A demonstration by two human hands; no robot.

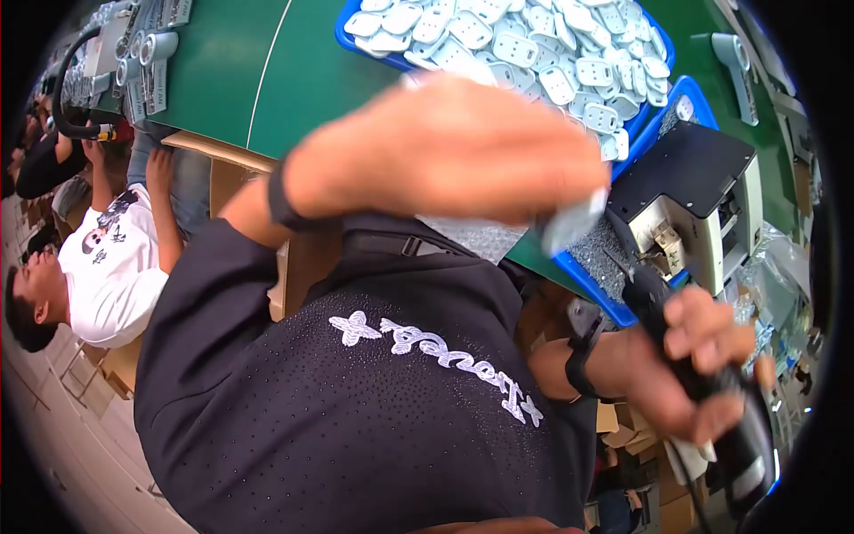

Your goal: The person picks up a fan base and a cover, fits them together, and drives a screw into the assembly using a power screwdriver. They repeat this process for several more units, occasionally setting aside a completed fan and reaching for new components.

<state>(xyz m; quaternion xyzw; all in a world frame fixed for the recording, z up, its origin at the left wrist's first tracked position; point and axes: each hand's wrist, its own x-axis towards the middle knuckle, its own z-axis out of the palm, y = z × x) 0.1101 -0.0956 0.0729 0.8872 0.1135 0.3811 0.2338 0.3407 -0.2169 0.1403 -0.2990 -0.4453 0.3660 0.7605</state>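
Note:
My left hand (454,156) reaches across the middle, palm down, its fingers curled and blurred by motion. A pale, light-blue plastic piece (574,224) shows past its fingertips; its full shape is hidden by the hand. On the right, my right hand (680,369) is wrapped round a black electric screwdriver (743,440). The screwdriver's thin bit (616,262) points up and left, over a blue tray of small metal screws (598,267). Just beyond my left hand lies a heap of pale oval plastic covers (525,53) in a blue bin (365,46).
A black-topped screw feeder (685,169) stands in the tray at the right. A pale handle-shaped part (734,76) lies on the green table (213,67), with more such parts (147,62) stacked at far left. A person in a white shirt (120,267) sits at the left.

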